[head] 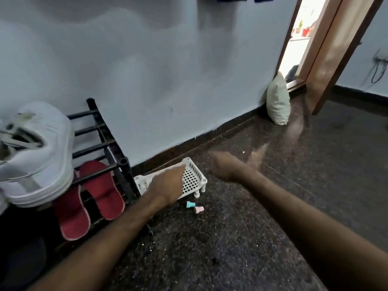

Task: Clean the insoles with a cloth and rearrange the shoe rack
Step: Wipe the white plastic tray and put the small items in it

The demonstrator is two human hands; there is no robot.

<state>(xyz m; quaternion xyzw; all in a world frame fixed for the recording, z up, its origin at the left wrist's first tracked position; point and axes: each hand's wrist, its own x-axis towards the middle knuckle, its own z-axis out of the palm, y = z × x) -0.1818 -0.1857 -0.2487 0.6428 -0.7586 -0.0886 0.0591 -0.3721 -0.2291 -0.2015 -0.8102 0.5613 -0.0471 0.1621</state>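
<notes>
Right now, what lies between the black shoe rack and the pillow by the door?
A white lattice basket, partly behind the left hand; head view.

The shoe rack point(109, 141) stands at the left, its back against the wall point(147, 70). A sneaker point(39, 156) sits on its top tier at the far left, and a pair of slippers point(98, 190) lies side by side on the tier below. Just right of the rack, a basket point(194, 175) rests on the floor point(273, 206) near the wall. Two small cylinders point(190, 204) lie on the floor just in front of it, beside each other. The left hand point(168, 185) is in front of the basket's left part; the right hand point(226, 166) is over the floor to the basket's right. Farther right, a pillow point(277, 101) leans against the wall beside the doorway, with the open door point(336, 49) to its right.
</notes>
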